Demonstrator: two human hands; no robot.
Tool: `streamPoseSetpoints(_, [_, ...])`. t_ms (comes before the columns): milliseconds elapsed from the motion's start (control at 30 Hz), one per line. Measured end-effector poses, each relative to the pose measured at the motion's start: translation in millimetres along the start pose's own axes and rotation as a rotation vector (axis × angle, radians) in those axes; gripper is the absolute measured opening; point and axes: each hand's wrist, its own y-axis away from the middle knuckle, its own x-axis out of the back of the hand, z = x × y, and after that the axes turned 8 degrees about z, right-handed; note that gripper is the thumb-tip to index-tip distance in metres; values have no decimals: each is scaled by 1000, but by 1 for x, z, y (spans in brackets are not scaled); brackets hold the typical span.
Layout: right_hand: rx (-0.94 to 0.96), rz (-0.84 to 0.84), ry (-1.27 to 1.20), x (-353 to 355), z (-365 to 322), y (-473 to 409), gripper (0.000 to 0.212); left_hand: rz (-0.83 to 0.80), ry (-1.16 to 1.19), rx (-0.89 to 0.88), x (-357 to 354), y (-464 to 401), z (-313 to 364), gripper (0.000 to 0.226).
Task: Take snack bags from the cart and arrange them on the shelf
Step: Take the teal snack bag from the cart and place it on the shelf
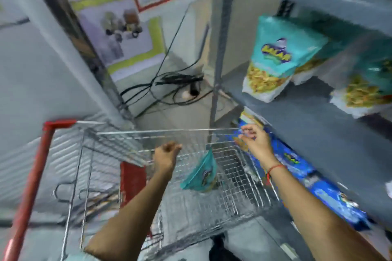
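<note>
A wire shopping cart (131, 146) with a red handle stands below me. One teal snack bag (201, 176) leans tilted inside its basket. My left hand (167, 154) hovers over the basket with its fingers curled shut, a little left of the bag's top corner and apart from it. My right hand (254, 142) is at the cart's far right rim, fingers bent against blue snack bags (297, 167) on the lower shelf; blur hides whether it grips anything. Teal snack bags (280, 55) stand upright on the grey middle shelf (307, 121).
The grey metal shelf unit's upright post (220, 53) rises just beyond the cart. Black cables and a plug strip (178, 82) lie on the floor behind it. A grey pillar (63, 44) and wall posters stand to the left. More bags sit on the top shelf.
</note>
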Motion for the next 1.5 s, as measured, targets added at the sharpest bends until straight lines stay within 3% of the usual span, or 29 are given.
streamPoseSetpoints(100, [-112, -281, 190, -44, 61, -18, 36, 36, -204, 141, 6, 6, -80, 4])
streamPoseSetpoints(233, [-229, -647, 317, -90, 119, -29, 47, -77, -332, 478, -14, 24, -154, 28])
streamPoseSetpoints(333, [-297, -823, 250, -114, 138, -37, 52, -129, -332, 510, -42, 35, -171, 41])
streamPoseSetpoints(400, [-313, -841, 247, -122, 146, -39, 47, -54, -261, 501, -63, 36, -172, 32])
streamPoseSetpoints(467, [-306, -798, 267, -125, 150, -37, 28, 52, -206, 501, -81, 34, -169, 18])
streamPoseSetpoints(567, [-246, -652, 274, -125, 148, -34, 11, 194, -155, 527, -97, 28, -168, 24])
streamPoseSetpoints(667, [-214, -583, 258, -119, 144, -30, 9, 235, -151, 523, -98, 23, -167, 19])
streamPoseSetpoints(833, [-198, -471, 191, -96, 118, -12, 15, 193, -115, 358, -80, 8, -148, 10])
streamPoseSetpoints(933, [-194, -341, 122, -77, 91, 5, 4, 110, -48, 220, -65, 0, -119, 18])
streamPoseSetpoints(1067, [-182, -97, 36, -44, 49, 31, 19, -62, 27, 23, -46, -1, -64, 32])
streamPoseSetpoints(1200, [-111, 113, -106, -3, -15, 59, 8, -221, 129, -210, -28, 8, 20, 31])
streamPoseSetpoints(1400, [83, 395, -124, 85, -123, 94, 13, -475, 153, -532, -14, 41, 165, 36])
streamPoseSetpoints(1500, [217, 526, -33, 132, -173, 114, 44, -579, 150, -558, -9, 68, 233, 17])
